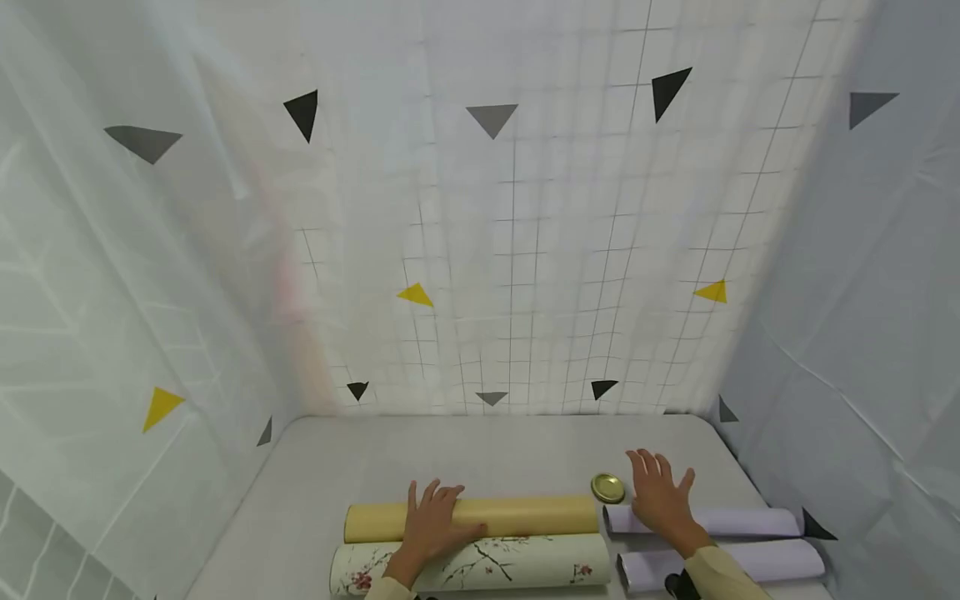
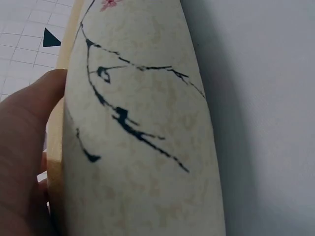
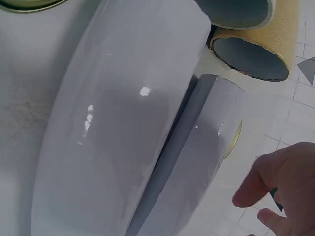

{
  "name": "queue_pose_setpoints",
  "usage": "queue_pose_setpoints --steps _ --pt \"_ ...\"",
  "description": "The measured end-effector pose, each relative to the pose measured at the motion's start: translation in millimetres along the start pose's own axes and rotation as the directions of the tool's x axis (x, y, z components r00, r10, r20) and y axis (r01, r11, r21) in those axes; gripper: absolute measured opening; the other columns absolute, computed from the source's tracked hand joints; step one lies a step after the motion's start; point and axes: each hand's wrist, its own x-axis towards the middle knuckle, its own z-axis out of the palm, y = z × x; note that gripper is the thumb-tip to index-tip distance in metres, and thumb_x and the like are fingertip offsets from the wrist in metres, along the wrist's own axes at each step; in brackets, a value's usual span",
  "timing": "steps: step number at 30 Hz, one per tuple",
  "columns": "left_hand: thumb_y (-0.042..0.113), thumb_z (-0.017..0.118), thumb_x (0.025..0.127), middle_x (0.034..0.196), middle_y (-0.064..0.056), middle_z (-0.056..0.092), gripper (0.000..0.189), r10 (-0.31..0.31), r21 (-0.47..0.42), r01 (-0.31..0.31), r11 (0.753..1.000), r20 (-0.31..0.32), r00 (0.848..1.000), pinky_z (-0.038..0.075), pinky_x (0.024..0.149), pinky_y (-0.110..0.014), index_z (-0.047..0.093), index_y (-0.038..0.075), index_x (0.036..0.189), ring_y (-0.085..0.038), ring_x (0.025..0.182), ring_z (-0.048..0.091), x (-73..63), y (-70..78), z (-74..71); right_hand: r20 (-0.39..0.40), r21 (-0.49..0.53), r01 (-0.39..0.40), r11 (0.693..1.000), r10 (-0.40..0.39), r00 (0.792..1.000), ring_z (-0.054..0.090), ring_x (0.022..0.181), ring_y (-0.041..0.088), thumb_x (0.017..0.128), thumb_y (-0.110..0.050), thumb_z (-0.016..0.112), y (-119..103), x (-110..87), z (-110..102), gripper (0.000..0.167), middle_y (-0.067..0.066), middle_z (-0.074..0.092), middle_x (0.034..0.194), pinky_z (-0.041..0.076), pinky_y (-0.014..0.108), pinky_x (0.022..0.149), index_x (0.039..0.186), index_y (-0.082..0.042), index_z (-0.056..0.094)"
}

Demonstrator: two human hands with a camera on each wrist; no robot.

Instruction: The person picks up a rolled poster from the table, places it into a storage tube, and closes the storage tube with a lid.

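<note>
Several paper rolls lie side by side at the near edge of the grey table (image 1: 450, 450). My left hand (image 1: 433, 523) rests palm down on a plain yellow roll (image 1: 525, 515), fingers laid over its top and thumb pointing right. Just in front lies a cream roll with a branch-and-blossom print (image 1: 525, 562); the left wrist view shows it close up (image 2: 147, 123), with my palm (image 2: 24, 147) beside it. My right hand (image 1: 662, 498) is flat with fingers spread over the left end of a white roll (image 1: 742, 522). A second white roll (image 1: 757, 560) lies nearer me.
A small round gold lid (image 1: 607, 487) sits on the table between the yellow roll's end and my right hand. White sheeting with printed triangles (image 1: 491, 117) encloses the table at the back and both sides. The right wrist view shows the rolls' open ends (image 3: 251, 59).
</note>
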Motion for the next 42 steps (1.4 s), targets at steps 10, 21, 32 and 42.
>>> queue_pose_setpoints --steps 10,21,32,42 --pt "0.068 0.068 0.085 0.123 -0.004 0.073 0.065 0.065 0.061 -0.062 0.996 -0.061 0.996 0.019 0.112 -0.082 0.069 0.020 0.129 -0.032 0.118 0.062 -6.4 3.7 -1.0 0.135 -0.053 -0.047 0.997 0.054 0.989 0.034 0.139 0.054 0.080 -0.003 0.073 6.2 -3.2 5.1 0.062 0.027 0.049 0.144 0.008 0.089 0.107 0.139 -0.002 0.053" --pt "0.073 0.072 0.078 0.114 0.000 0.076 0.067 0.071 0.096 -0.058 0.994 -0.142 0.987 0.030 0.105 -0.081 0.072 0.024 0.123 -0.029 0.108 0.067 -8.6 2.5 8.7 0.276 -0.073 0.012 0.997 0.009 0.961 0.035 0.136 0.058 0.078 -0.003 0.076 20.0 -13.5 11.3 0.039 0.028 0.053 0.141 0.012 0.089 0.106 0.115 -0.008 0.067" --pt "0.073 0.072 0.076 0.111 0.003 0.076 0.067 0.103 0.121 -0.084 0.989 -0.157 0.982 0.041 0.088 -0.053 0.073 0.024 0.120 -0.021 0.095 0.066 -4.1 1.3 16.3 0.230 -0.109 0.029 0.994 -0.003 0.973 0.046 0.128 0.053 0.071 -0.005 0.085 28.1 -17.2 21.1 0.041 0.021 0.062 0.126 0.021 0.085 0.104 0.107 -0.007 0.065" --pt "0.065 0.066 0.086 0.120 -0.004 0.070 0.064 0.114 0.099 -0.104 0.990 -0.105 0.988 0.038 0.093 -0.059 0.066 0.016 0.127 -0.028 0.104 0.060 -1.2 1.4 10.5 0.093 -0.128 0.083 0.988 -0.071 0.993 0.057 0.119 0.046 0.072 -0.009 0.089 17.2 -7.6 17.9 0.044 0.017 0.069 0.115 0.036 0.075 0.100 0.103 -0.008 0.058"
